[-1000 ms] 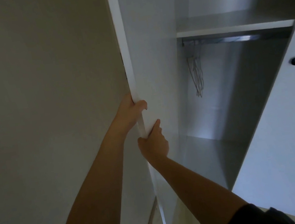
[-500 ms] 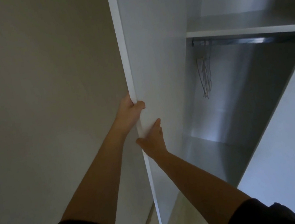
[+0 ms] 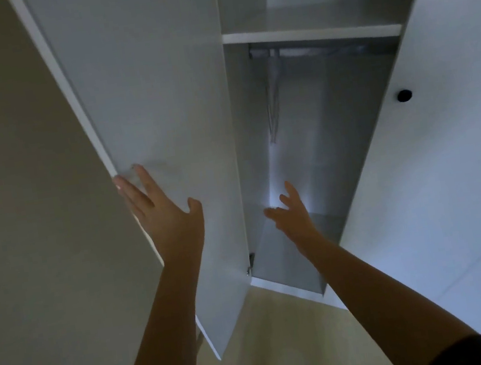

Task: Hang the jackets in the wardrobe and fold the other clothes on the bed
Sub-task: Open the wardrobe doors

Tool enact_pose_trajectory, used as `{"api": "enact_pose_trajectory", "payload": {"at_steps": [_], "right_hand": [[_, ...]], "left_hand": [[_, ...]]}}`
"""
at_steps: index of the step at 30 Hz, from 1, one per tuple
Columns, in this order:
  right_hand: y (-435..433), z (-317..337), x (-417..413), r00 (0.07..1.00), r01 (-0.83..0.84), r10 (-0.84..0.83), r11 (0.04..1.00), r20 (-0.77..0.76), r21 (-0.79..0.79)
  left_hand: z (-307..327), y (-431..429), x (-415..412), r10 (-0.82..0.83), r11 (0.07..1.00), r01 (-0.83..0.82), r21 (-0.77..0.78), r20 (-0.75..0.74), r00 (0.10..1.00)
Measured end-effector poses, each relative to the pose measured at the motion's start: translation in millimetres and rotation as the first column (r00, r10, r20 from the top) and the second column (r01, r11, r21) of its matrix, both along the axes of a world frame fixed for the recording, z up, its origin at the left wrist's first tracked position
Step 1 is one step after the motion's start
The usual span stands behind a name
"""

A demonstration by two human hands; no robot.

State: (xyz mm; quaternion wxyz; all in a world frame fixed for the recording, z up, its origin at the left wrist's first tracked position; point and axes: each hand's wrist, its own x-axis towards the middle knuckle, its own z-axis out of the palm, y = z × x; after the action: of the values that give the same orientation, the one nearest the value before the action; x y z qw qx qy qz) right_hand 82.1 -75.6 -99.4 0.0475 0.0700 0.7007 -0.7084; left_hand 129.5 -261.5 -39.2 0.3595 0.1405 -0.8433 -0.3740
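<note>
The white wardrobe door on the left stands swung wide open. My left hand lies flat with straight fingers against its inner face near the free edge. My right hand is spread open in front of the wardrobe's interior, holding nothing. Inside, a metal hanging rail runs under a white shelf, and a few pale hangers dangle from the rail's left end. No jackets or other clothes are in view.
The right wardrobe door is closed and has a small black knob. A beige wall is at the left. Light wooden floor shows below the wardrobe's bottom edge.
The left door swung from nearly edge-on to wide open. My left hand let go of the door's edge and now lies flat on it; my right hand left the door and moved right.
</note>
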Motion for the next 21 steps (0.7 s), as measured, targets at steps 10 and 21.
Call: {"api": "enact_pose_trajectory", "payload": {"at_steps": [10,21], "right_hand": [[170,33,-26,0.938,0.326,-0.313,0.942,-0.148,0.076],[246,84,-104,0.807,0.579,-0.501,0.774,-0.312,0.255]], "left_hand": [[-30,144,-68,-0.403,0.914,0.402,0.051,0.211,0.891],[-26,282,-203,-0.819,0.56,0.796,0.228,0.295,0.492]]}}
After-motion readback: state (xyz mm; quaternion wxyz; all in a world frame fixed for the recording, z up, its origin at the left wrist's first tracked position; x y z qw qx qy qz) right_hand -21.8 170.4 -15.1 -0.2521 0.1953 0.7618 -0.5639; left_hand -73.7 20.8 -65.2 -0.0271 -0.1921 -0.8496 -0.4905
